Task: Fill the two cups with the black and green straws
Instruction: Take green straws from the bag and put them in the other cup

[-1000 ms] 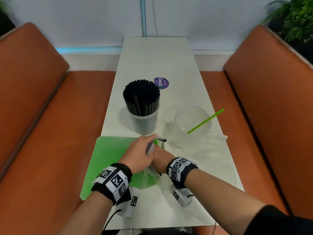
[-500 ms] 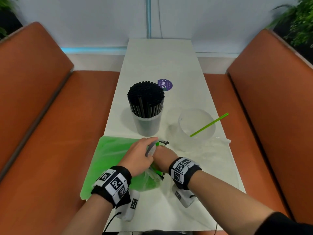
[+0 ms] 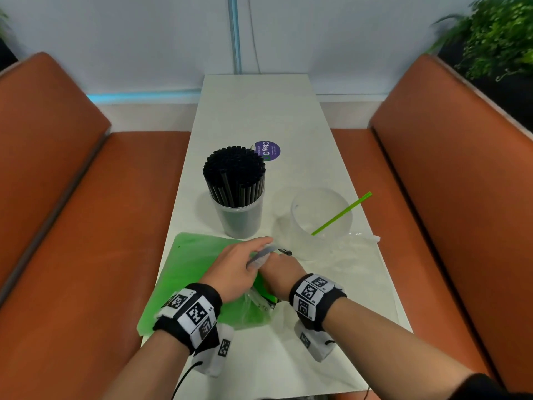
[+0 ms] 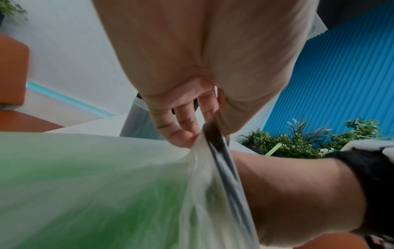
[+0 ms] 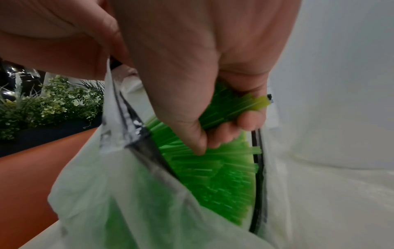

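A clear bag of green straws [image 3: 190,272] lies at the table's near left. My left hand [image 3: 239,269] pinches the bag's zip edge [image 4: 215,151] and holds its mouth apart. Inside the mouth my right hand [image 5: 224,116] grips a bunch of green straws [image 5: 232,107]; in the head view that right hand [image 3: 281,274] sits beside the left one. A cup packed with black straws [image 3: 235,180] stands behind the bag. To its right a clear cup [image 3: 320,220] holds a single green straw [image 3: 341,213].
An empty clear bag [image 3: 357,249] lies crumpled by the clear cup. A purple sticker [image 3: 269,150] is stuck on the white table [image 3: 259,111]. Orange bench seats [image 3: 86,226] flank both sides, and plants [image 3: 499,36] stand at the far right.
Both hands have stayed at the bag's mouth with hardly any shift. The cups and straws have not moved.
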Demonstrator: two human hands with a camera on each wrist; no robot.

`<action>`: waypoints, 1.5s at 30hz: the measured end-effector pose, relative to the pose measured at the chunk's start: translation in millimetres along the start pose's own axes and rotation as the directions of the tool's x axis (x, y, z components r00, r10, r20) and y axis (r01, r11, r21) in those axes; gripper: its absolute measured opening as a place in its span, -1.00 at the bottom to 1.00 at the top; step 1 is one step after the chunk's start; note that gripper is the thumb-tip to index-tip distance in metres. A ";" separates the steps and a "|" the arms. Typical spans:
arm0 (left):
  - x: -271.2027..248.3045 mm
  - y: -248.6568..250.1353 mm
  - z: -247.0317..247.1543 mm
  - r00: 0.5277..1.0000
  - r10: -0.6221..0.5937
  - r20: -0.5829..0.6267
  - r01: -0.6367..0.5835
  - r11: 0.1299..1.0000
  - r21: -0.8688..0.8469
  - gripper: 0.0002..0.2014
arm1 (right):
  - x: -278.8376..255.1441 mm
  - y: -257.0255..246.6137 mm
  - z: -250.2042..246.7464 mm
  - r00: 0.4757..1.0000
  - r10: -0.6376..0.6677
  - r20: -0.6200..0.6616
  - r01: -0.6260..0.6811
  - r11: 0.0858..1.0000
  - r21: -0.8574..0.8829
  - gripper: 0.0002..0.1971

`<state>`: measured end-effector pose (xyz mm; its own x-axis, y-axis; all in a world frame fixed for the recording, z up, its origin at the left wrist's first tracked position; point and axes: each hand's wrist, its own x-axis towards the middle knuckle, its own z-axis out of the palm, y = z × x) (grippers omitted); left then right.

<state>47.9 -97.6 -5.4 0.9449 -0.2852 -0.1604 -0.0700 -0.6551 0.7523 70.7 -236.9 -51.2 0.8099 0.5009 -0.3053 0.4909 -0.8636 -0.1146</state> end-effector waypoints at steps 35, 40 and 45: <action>27.5 37.9 -10.8 0.918 -0.252 -0.306 0.016 0.795 -0.606 -0.65 | -95.1 104.6 -38.2 0.964 0.247 -0.102 -0.236 0.966 0.105 -0.91; 26.7 52.4 -7.4 0.928 -0.196 -0.315 0.027 0.882 -0.470 -0.64 | -72.2 69.6 -48.8 0.972 0.193 -0.131 -0.159 0.960 0.232 -0.87; 25.5 63.5 -10.7 0.900 -0.139 -0.414 -0.195 0.720 -0.666 -0.63 | -59.4 54.5 -63.6 0.947 0.254 -0.196 -0.084 0.787 0.612 -0.89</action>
<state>70.9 -139.0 45.1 0.9921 0.1241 0.0159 -0.0222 0.0494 0.9985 69.8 -310.1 20.8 0.9547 0.2663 -0.1329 0.1215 -0.7565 -0.6426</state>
